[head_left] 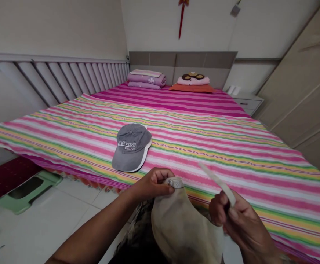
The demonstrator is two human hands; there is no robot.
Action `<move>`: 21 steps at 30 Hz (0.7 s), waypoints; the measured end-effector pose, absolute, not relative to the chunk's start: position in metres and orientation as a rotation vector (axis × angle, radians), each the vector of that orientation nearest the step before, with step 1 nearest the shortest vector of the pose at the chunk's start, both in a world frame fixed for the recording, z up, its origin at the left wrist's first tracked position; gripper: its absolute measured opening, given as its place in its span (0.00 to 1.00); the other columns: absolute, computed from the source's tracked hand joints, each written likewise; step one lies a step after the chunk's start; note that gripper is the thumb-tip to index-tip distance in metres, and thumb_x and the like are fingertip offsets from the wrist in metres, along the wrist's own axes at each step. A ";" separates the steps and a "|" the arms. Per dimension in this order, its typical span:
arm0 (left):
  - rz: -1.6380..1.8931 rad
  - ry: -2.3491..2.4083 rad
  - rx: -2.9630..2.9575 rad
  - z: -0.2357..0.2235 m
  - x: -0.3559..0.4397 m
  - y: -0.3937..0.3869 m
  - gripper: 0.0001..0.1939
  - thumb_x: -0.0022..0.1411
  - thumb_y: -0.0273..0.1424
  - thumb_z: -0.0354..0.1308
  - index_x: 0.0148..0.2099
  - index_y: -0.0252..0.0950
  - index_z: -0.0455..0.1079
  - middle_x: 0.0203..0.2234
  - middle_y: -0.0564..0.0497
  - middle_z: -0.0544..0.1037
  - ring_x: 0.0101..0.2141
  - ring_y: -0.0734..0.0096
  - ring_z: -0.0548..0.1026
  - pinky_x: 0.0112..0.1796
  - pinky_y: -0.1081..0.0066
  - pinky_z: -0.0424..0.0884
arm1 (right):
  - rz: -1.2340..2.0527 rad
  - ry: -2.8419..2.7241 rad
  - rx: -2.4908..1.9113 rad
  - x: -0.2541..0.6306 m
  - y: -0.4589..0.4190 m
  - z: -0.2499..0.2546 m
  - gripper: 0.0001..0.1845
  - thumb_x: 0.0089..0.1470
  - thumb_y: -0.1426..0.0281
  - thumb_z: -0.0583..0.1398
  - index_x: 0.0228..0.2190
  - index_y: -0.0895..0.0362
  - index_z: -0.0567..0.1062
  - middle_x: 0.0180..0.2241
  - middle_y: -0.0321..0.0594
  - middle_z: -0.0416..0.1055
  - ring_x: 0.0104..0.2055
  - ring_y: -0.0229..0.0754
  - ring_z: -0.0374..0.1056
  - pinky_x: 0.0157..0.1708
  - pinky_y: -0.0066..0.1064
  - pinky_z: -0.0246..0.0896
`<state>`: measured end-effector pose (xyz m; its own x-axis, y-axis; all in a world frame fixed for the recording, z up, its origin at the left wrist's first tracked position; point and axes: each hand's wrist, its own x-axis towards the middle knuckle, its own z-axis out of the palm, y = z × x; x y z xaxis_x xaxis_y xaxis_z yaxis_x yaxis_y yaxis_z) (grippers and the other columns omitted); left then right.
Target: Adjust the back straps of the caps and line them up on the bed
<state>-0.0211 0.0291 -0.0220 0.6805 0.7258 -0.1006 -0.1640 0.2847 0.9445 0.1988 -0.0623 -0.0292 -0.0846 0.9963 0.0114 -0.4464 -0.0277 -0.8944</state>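
The beige cap (pixel 186 223), apparently of soft fabric, is held in the air just off the near edge of the bed (pixel 259 172), below the person's line of sight. A small metal buckle (pixel 170 183) sits at one end of its rear opening. The left hand (pixel 154 185) has thumb and fingers pinched on the fabric beside this buckle. The right hand (pixel 246 218) has its fingers closed on the pale strap (pixel 218 181), whose free end points up and away, clear of the buckle. Whether they also grip the cap's edge cannot be told.

Handling, as judged by eye: light, pliable, not fragile. The crown will probably fold under its own weight; the strap is narrow and springy. Suitable holds are the firm band beside the buckle and the strap close to its root.

Beyond the hands, the grey cap (pixel 131 146) lies on the bed, left of the middle and inward from the near edge, its brim toward the person. Folded purple bedding (pixel 146 79) and a pink folded item (pixel 194 80) rest at the headboard (pixel 160 58). A green stool (pixel 28 194) stands by the bed's near left corner.
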 end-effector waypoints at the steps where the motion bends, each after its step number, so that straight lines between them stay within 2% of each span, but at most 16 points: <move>1: 0.636 0.571 1.153 -0.021 -0.019 0.029 0.14 0.41 0.32 0.66 0.29 0.30 0.69 0.19 0.54 0.69 0.19 0.82 0.63 0.22 0.80 0.58 | 1.464 -0.898 -0.813 0.198 -0.063 -0.025 0.12 0.42 0.60 0.64 0.26 0.54 0.71 0.16 0.34 0.61 0.19 0.35 0.55 0.19 0.27 0.51; 9: 0.605 0.498 1.379 -0.013 -0.010 0.027 0.14 0.46 0.35 0.64 0.30 0.29 0.67 0.22 0.53 0.68 0.22 0.83 0.62 0.24 0.80 0.57 | 1.454 -0.955 -0.869 0.194 -0.056 -0.008 0.13 0.51 0.59 0.57 0.26 0.56 0.71 0.12 0.30 0.59 0.13 0.28 0.49 0.13 0.21 0.44; 13: 0.634 0.462 1.429 -0.009 -0.007 0.026 0.14 0.46 0.35 0.63 0.30 0.30 0.66 0.22 0.53 0.67 0.22 0.81 0.62 0.24 0.79 0.57 | 1.466 -1.143 -1.017 0.184 -0.046 -0.004 0.14 0.50 0.58 0.58 0.26 0.58 0.70 0.12 0.28 0.57 0.12 0.26 0.43 0.11 0.21 0.40; 18: 0.660 0.588 1.605 -0.005 0.000 0.022 0.11 0.49 0.33 0.60 0.29 0.30 0.65 0.19 0.55 0.64 0.20 0.83 0.58 0.22 0.80 0.55 | 1.373 -1.274 -1.130 0.170 -0.038 -0.006 0.14 0.42 0.61 0.64 0.26 0.58 0.69 0.19 0.31 0.60 0.19 0.30 0.53 0.17 0.22 0.47; 21: 0.784 0.651 1.685 -0.009 0.004 0.019 0.10 0.49 0.30 0.59 0.33 0.30 0.66 0.22 0.53 0.68 0.22 0.81 0.62 0.23 0.79 0.59 | 1.370 -1.214 -1.169 0.166 -0.036 -0.010 0.15 0.42 0.60 0.63 0.25 0.58 0.69 0.20 0.32 0.61 0.21 0.32 0.54 0.20 0.24 0.48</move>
